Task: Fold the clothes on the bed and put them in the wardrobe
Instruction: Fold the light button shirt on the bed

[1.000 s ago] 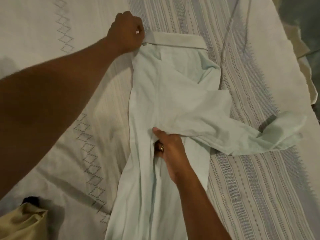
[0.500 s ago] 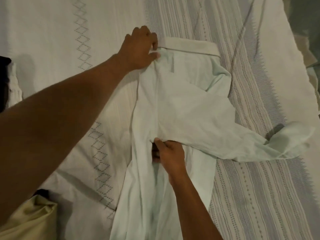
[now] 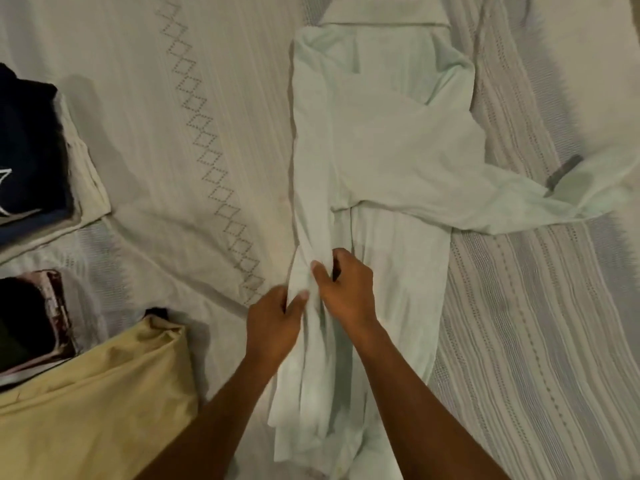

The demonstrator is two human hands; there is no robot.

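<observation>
A pale green long-sleeved shirt (image 3: 374, 161) lay lengthwise on the bed (image 3: 173, 133), its collar at the far end and its hem toward the near edge. It sat in the middle of the view, on a cream and striped bedspread. The shirt's left side had been folded inward along its length. One sleeve (image 3: 519, 199) still trailed out across the bedspread to the right, its cuff near the right edge of view.

Both hands met at the shirt's lower left part. The left hand (image 3: 273, 323) had its fingers closed, pinching a bunched ridge of the fabric. The right hand (image 3: 346, 292), just beside it and slightly farther away, also had its fingers curled shut around the same gathered fold.

On the left side of the bed lay other garments: a dark navy folded item (image 3: 27, 150) resting on a lighter piece, a dark and pinkish pile (image 3: 31, 323) nearer, and a mustard-yellow cloth (image 3: 93, 403) at the near left corner.

By the look of things, the work was partway through. This shirt was only half folded, with the loose sleeve and the final folds remaining. No wardrobe was visible, so putting the clothes away appeared still to be done.
</observation>
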